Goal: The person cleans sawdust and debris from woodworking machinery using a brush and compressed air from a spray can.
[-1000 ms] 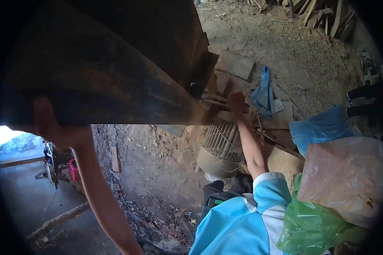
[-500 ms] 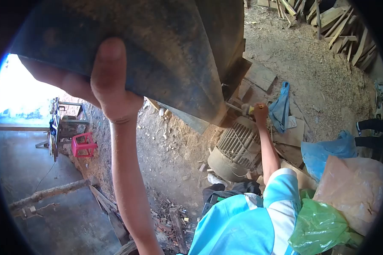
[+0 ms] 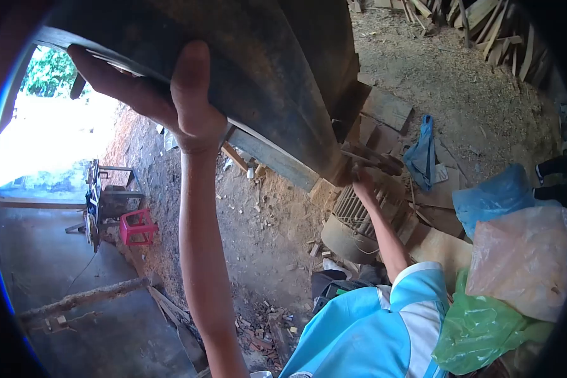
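At the upper left, my left hand point(image 3: 192, 107) grips the lower edge of a large dark sheet-metal panel point(image 3: 252, 69). Its thumb presses the panel's face and the fingers reach beneath the edge. My right hand point(image 3: 363, 181) is low beside the panel's bottom corner, just above an electric motor point(image 3: 353, 227) with a ribbed housing. The fingers look curled, but what they hold is hidden. A brownish rod-like part point(image 3: 381, 162) lies right by that hand. A wooden board point(image 3: 271, 154) runs under the panel's edge.
Blue cloth point(image 3: 422, 154) lies beyond the motor. Blue, pinkish and green plastic bags point(image 3: 485, 327) are at right. A pink stool point(image 3: 137, 227) stands left. Wood scraps point(image 3: 498, 31) are piled at upper right. A person's legs point(image 3: 553, 179) show at the right edge.
My right hand has moved left and slightly down, toward the panel's corner; the yellow piece at it no longer shows. My left hand appears farther right and higher, still on the panel. The view has shifted.
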{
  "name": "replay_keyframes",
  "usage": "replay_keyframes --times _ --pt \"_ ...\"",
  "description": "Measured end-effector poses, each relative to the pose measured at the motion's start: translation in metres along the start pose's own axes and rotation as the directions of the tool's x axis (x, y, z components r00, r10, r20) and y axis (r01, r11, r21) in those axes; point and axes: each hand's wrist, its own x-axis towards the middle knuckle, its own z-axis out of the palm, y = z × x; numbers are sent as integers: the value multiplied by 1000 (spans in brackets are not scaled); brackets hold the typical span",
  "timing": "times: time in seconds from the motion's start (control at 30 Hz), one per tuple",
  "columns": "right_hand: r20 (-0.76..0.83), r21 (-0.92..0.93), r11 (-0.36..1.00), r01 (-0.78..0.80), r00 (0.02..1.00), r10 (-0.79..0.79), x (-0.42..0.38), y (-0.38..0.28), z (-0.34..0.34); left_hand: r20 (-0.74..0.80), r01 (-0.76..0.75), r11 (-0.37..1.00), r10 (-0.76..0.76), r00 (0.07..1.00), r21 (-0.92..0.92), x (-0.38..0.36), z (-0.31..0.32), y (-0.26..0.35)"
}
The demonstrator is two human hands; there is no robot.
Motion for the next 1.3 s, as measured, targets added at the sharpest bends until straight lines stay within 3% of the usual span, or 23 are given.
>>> replay_keyframes --times 0.2,0.3,0.37,0.53,0.6,0.63,0.67,0.7,0.73,0.77,0.8,0.83,0.9,0.93,1.0,1.03,1.07,1.1,1.13,1.17,1.2,1.23,1.3 --pt "402 295 908 298 823 -401 -101 -127 -106 -27 -60 997 61 998 44 8 4 10" --pt "376 156 853 498 769 -518 -124 -187 -131 -30 -146 978 152 988 151 10 4 15" --pt "285 51 845 532 803 -523 -128 -215 -133 92 -362 894 351 932 264 17 -7 4" --pt "163 -218 748 627 779 -605 -76 -193 -53 409 -211 974 162 898 77 -82 -112 9" --pt "187 -102 756 646 759 -624 -94 -210 -49 700 -92 988 -24 713 127 -184 -189 -20" --pt "188 -34 774 632 765 -616 -99 -223 -52 679 156 962 -270 682 226 -246 -229 -23" --pt "90 35 808 589 803 -589 -109 -245 -63 599 515 664 -735 318 541 -317 -281 -29" --pt "96 24 845 534 840 -534 -100 -239 -59 496 458 554 -831 251 696 -389 -333 -27" --pt "-23 -92 806 584 808 -588 -105 -250 -59 454 266 431 -891 -28 863 -470 -400 -20" --pt "-98 -184 769 612 767 -634 -104 -249 -49 423 176 392 -882 -208 903 -513 -452 8" --pt "-173 -280 729 624 714 -678 -103 -247 -39 395 263 335 -890 -225 905 -566 -506 39" --pt "-70 -302 728 616 747 -662 -110 -251 -33 303 290 194 -865 -400 937 -584 -542 70" --pt "118 -350 712 608 783 -611 -115 -261 -27 172 453 -97 -839 -517 886 -606 -584 113" --pt "-2 -289 754 590 787 -616 -111 -268 -26 76 517 -277 -825 -561 810 -650 -612 122" --pt "-248 -139 819 557 781 -573 -102 -276 -22 1 662 -514 -790 -613 545 -719 -647 121" --pt "-302 -194 847 495 791 -532 -98 -275 -13 92 763 -563 -783 -616 316 -746 -656 112" --pt "-171 -240 808 538 796 -581 -95 -269 -6 72 752 -626 -757 -649 206 -724 -644 110" --pt "-33 -273 766 582 790 -612 -94 -261 2 -77 792 -572 -818 -570 214 -702 -619 110" --pt "105 -296 716 632 767 -633 -91 -261 9 -46 827 -475 -873 -485 300 -707 -612 94" --pt "120 68 881 468 873 -473 -94 -271 9 2 840 -358 -919 -393 407 -725 -607 73" --pt "-31 -20 860 510 860 -510 -87 -279 12 -64 855 -415 -907 -417 311 -616 -559 91" --pt "-171 -116 842 527 824 -540 -80 -283 13 -33 897 -310 -948 -316 315 -607 -547 81" --pt "-296 -263 862 434 814 -500 -75 -278 23 123 898 -413 -894 -432 151 -632 -536 42"
